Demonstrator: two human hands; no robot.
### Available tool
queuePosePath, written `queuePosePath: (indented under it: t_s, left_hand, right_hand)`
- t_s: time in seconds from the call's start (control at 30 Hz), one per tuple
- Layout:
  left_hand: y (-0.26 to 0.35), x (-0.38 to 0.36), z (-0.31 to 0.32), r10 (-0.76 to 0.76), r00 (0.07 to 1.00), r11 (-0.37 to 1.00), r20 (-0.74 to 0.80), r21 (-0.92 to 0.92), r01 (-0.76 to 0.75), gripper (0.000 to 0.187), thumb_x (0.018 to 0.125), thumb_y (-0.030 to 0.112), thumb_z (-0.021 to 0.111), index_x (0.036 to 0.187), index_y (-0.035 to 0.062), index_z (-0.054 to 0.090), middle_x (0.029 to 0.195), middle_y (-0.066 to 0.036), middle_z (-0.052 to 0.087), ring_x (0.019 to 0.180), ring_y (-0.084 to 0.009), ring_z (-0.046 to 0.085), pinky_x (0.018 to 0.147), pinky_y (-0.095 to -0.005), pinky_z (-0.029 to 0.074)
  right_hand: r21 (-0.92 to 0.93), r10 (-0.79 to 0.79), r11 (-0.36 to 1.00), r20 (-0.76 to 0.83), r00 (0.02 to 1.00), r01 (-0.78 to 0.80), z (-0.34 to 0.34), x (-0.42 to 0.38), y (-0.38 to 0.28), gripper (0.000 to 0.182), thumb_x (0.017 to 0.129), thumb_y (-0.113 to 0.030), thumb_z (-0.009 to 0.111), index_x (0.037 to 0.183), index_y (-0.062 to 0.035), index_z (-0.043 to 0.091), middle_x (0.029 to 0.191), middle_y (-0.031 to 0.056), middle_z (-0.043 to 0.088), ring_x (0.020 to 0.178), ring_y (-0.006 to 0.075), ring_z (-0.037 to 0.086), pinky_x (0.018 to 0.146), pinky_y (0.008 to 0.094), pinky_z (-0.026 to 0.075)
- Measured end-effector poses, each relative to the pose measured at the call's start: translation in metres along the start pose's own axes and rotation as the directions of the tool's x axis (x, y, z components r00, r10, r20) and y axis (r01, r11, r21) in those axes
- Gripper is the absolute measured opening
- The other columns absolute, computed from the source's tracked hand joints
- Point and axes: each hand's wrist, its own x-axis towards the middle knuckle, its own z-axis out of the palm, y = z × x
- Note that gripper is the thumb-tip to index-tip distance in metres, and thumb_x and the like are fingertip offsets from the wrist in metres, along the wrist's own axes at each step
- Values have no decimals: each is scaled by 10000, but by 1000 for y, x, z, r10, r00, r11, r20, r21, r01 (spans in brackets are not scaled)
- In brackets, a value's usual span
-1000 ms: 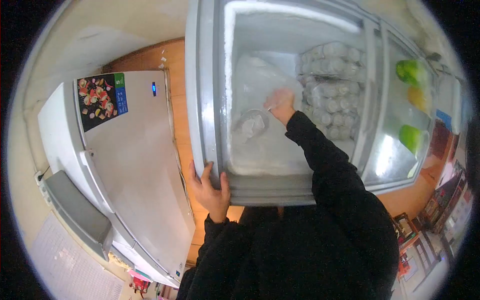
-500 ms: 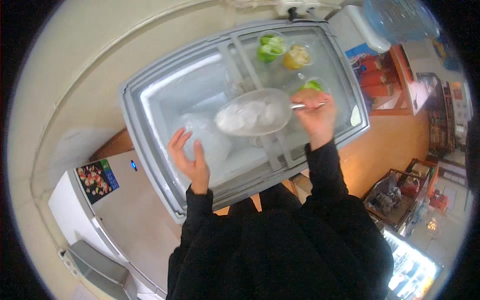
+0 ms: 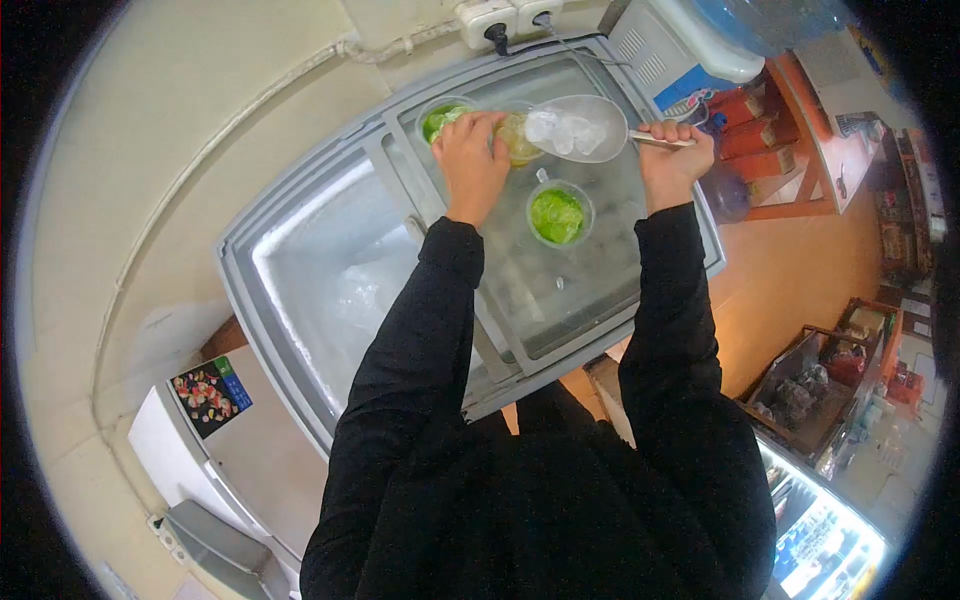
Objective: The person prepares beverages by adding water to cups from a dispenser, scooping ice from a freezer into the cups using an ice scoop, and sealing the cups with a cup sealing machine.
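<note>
My right hand [image 3: 676, 163] is closed around the handle of a metal ice scoop [image 3: 600, 140], which holds ice [image 3: 565, 132]. The scoop's front edge hangs over a clear plastic cup with yellow contents [image 3: 520, 148]. At that cup's left side is my left hand [image 3: 472, 165], its fingers and thumb curled at the rim. A cup with green contents [image 3: 434, 122] stands just behind my left fingers, partly covered by them. Nearer to me, another green-filled cup [image 3: 557, 215] stands on the glass lid [image 3: 600, 265] of the chest freezer.
The freezer's left side is open, with ice [image 3: 365, 285] inside its frosted walls. Wall sockets [image 3: 488, 22] with plugged cables sit behind it. A water dispenser [image 3: 690, 40] stands at the back right, beside orange shelving [image 3: 800, 150]. A white fridge [image 3: 270, 440] is at the left.
The loaded scoop has moved from above the freezer opening, up and right to the yellow cup. My left hand has left the opening and come to that cup. The view has shifted slightly.
</note>
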Motion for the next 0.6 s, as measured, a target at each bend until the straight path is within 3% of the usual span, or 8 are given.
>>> queuePosePath:
  t_s: [0.1,0.17,0.3,0.37,0.4,0.47,0.6]
  left_hand:
    - [2,2,10,53,996,997,75,57,-57,281,657,153,598,938,165,594,913,-3,544,872,-209,456,774,-373,293]
    - [8,4,13,118,981,988,152,81,-132,302,645,160,592,946,181,599,911,2,531,869,-203,449,761,-388,281]
    - [5,5,14,145,971,972,189,156,-175,300,639,166,592,937,193,604,894,5,513,869,-198,441,756,-395,268]
    - [-5,3,15,4,996,947,84,319,-31,295,666,253,614,958,216,593,891,12,514,863,-195,449,758,-384,259]
    - [-2,5,14,5,996,947,85,320,-32,295,666,253,614,958,216,593,891,12,514,863,-195,449,758,-384,259]
    - [3,6,9,65,998,977,13,205,-66,239,659,251,630,893,203,618,864,20,522,847,-190,445,750,-387,261]
    - [-1,4,18,183,981,940,69,282,-195,152,625,206,633,774,173,632,845,4,517,853,-202,434,738,-393,265]
  right_hand:
    - [10,7,1000,40,999,-8,-5,8,-4,185,630,-205,427,523,-131,295,474,24,277,455,173,270,552,359,281]
    - [45,116,992,64,991,-119,-10,15,-8,162,646,-179,400,530,-121,304,483,41,291,469,187,307,630,379,313]
    - [45,104,993,33,994,-106,-9,13,-11,189,638,-200,428,517,-130,301,471,22,275,462,169,276,572,356,289]
    - [61,119,991,52,992,-122,-14,16,-16,188,635,-198,427,511,-130,303,471,24,281,467,173,292,590,357,296]
    - [62,120,990,51,991,-123,-15,17,-19,188,635,-198,427,511,-130,303,471,24,281,467,173,292,590,357,296]
    - [99,138,985,43,990,-142,-19,17,-23,184,635,-193,416,508,-128,301,472,26,278,472,176,305,597,359,300]
    - [113,133,984,34,991,-136,-26,19,-31,175,638,-184,402,509,-123,300,473,29,280,469,178,305,597,359,301]
